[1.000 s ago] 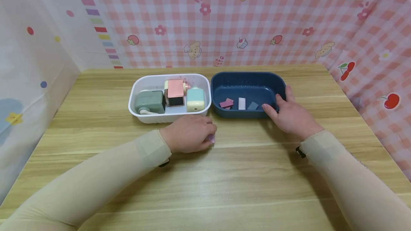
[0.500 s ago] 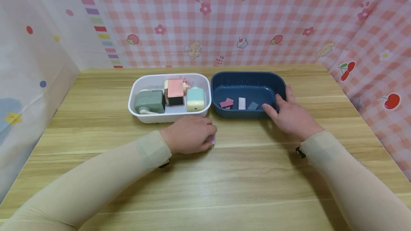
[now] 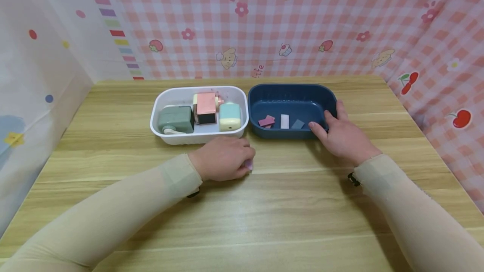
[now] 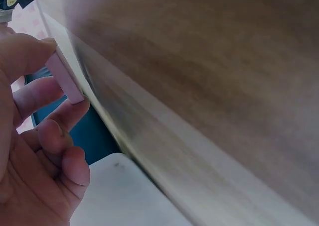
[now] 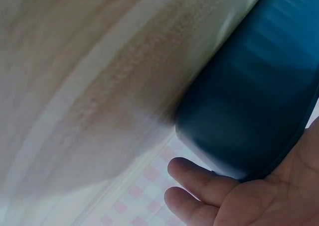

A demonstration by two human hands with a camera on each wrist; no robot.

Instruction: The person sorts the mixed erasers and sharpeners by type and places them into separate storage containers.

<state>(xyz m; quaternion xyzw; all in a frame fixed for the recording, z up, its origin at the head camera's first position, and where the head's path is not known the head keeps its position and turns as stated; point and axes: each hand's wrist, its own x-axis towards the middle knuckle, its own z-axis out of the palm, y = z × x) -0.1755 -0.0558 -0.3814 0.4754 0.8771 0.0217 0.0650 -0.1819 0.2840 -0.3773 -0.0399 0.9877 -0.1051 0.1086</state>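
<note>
My left hand (image 3: 223, 158) is just in front of the white bin (image 3: 189, 139), low over the table. Between its thumb and fingertips it pinches a small mauve block, apparently an eraser (image 4: 66, 77); in the head view only the block's edge shows. At the right end of the dark blue bin (image 3: 287, 134), my right hand (image 3: 345, 137) rests with its thumb at the front rim and its fingers around the corner. Two of those fingers (image 5: 199, 181) lie fairly straight beside the bin wall. Inside the blue bin are pink blocks (image 3: 266, 121), a white block (image 3: 285, 121) and a grey-blue block (image 3: 298, 124).
The white bin holds what look like crank pencil sharpeners: a green one (image 3: 177, 119), a pink one (image 3: 206, 107) and a mint-and-cream one (image 3: 230, 116). Both bins stand side by side on the wooden table (image 3: 272, 213). A checked cloth (image 3: 264, 24) hangs behind.
</note>
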